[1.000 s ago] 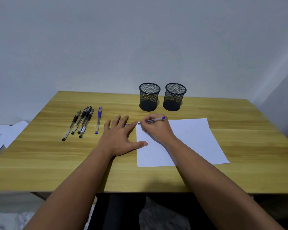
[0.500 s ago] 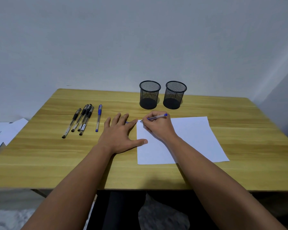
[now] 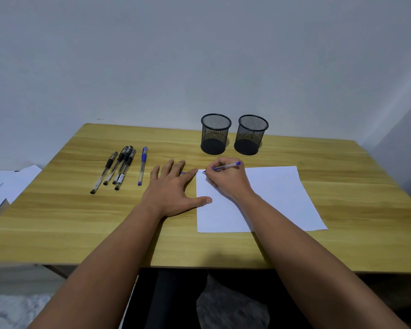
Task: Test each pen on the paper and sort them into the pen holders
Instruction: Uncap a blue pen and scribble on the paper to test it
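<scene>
Two mesh pen holders (image 3: 215,134) (image 3: 252,135) stand beyond the right hand (image 3: 226,178); nothing shows inside either. That hand's grip is closed round a blue pen (image 3: 226,166), tip on the paper's (image 3: 271,198) near-left corner. The left hand (image 3: 173,188) lies flat and spread on the table (image 3: 342,233), thumb on the paper's edge, partly hiding a small blue object (image 3: 182,172). Left of it lie five more pens (image 3: 121,168). Both hands remain as before; the view has tilted slightly.
</scene>
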Action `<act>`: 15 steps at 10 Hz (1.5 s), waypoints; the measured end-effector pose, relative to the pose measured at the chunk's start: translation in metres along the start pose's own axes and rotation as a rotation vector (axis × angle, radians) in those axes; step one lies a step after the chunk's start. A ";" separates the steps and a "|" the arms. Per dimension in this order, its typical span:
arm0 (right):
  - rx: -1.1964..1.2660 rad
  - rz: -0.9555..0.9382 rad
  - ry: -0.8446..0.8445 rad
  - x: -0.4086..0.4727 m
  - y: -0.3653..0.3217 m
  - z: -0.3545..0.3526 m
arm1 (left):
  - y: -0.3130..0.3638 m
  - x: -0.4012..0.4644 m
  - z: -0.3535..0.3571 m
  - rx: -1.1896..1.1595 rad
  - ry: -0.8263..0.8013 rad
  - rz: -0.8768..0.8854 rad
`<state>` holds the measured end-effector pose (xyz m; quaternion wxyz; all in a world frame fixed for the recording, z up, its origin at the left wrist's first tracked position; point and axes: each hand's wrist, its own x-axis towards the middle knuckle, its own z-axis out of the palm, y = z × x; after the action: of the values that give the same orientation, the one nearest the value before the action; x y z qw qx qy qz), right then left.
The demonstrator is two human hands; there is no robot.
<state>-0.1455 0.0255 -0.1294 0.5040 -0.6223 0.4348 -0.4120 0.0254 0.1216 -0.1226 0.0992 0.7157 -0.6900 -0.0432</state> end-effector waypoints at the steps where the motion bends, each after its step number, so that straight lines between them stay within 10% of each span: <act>1: 0.017 -0.005 0.019 0.000 -0.002 0.000 | 0.000 0.000 0.000 -0.004 0.000 -0.002; 15: 0.078 0.025 0.023 0.002 -0.004 0.000 | 0.001 -0.001 -0.003 0.003 -0.016 0.002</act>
<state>-0.1442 0.0240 -0.1249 0.5278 -0.5919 0.4319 -0.4297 0.0253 0.1230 -0.1198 0.0926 0.7148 -0.6915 -0.0479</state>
